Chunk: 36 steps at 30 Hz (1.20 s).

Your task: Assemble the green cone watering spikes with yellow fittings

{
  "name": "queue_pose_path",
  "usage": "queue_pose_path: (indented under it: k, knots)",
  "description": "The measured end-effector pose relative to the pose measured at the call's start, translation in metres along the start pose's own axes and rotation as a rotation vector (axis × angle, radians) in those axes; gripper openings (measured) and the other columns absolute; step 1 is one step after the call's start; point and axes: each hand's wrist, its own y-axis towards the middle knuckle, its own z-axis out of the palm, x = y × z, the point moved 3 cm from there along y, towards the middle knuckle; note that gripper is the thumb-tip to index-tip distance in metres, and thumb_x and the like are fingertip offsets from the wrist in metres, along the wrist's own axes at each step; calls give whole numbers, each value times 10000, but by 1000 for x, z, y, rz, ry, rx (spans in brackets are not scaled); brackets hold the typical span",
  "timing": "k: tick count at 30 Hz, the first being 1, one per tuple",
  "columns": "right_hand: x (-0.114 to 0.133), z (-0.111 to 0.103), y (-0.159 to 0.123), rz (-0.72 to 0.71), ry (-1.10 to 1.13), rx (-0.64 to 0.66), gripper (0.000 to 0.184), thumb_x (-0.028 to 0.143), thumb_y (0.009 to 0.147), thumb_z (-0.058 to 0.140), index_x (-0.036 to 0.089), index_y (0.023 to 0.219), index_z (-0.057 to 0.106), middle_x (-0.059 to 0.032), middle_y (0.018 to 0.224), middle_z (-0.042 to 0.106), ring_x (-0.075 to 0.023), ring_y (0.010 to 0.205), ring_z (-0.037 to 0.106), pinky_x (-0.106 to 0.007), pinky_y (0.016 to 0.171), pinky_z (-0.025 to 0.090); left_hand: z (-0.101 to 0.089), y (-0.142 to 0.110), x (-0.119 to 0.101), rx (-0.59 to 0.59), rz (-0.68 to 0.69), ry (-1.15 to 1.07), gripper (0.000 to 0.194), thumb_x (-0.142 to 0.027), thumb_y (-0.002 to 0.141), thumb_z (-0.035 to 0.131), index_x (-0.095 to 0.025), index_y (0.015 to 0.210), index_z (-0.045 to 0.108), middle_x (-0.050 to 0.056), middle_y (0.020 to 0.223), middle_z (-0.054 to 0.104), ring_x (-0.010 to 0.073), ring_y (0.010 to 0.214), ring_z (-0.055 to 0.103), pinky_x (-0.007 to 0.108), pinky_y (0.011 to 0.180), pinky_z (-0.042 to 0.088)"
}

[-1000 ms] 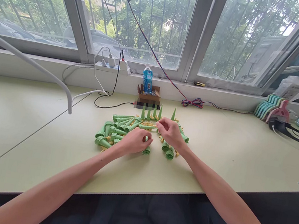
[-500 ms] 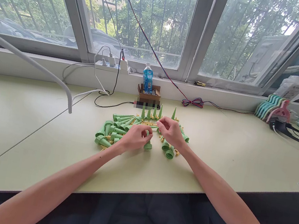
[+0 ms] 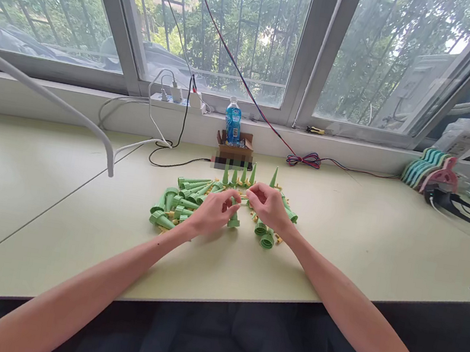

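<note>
My left hand is closed around a green plastic cone spike, its wide ribbed end pointing down toward the table. Just to the right, the thumb and fingertips of my right hand pinch together close to the spike's upper part. Whatever sits in that pinch is too small to make out. A heap of green cone spikes lies left of my left hand, with small yellow pieces among them. More spikes lie under and beside my right hand. Behind both hands several spikes stand upright, points up.
A small cardboard box with a blue-labelled bottle stands behind the spikes. Coiled red-and-black wire and a power strip are near the window. A white curved tube crosses the left; a black headset-like band lies far right.
My left hand has raised and turned the green spike slightly, so it stands more upright with its wide end higher. My right hand has stayed nearly in place.
</note>
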Motion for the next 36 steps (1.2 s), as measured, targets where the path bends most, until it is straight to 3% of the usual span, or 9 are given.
queue_pose_path:
  k: [7,11,22,26,31,36]
  knots:
    - [1,0,0,0,-12,2,246,392,887,511,182,768,556,8,625,540,-117,550,473,-256,545,379,1,1,2,-2,2,13,174,-343,891,466,-208,927,569,-45,589,483,113,515,411,249,560,351]
    - [1,0,0,-8,-5,0,239,386,885,514,184,766,554,9,624,537,-115,546,468,-253,541,377,0,1,1,-12,-17,-16,211,-343,888,470,-214,1031,555,-48,604,492,111,514,427,258,575,384]
    - [0,2,0,-16,-28,24,246,391,881,522,180,762,565,-2,652,564,-115,564,474,-246,544,381,-7,4,10,-185,-112,-174,518,-373,849,542,-189,1299,364,-82,612,493,103,500,469,235,559,403]
    - [1,2,-1,-24,-23,51,243,386,881,520,183,754,562,-5,662,572,-119,573,489,-250,554,396,-8,6,14,-181,-175,-165,500,-428,840,552,-157,1251,469,-44,665,536,112,517,489,250,549,412]
    - [2,4,-2,-20,-6,111,237,387,877,521,187,754,558,4,636,558,-120,556,501,-255,554,411,-9,7,12,-173,-207,-196,417,-472,806,580,-140,1058,607,-6,681,564,123,551,503,250,524,405]
    - [3,6,-3,-11,-12,151,240,378,877,522,188,734,557,5,624,558,-118,543,502,-255,548,410,-10,7,9,-185,-216,-231,349,-462,802,571,-158,958,642,4,700,588,113,538,492,248,504,384]
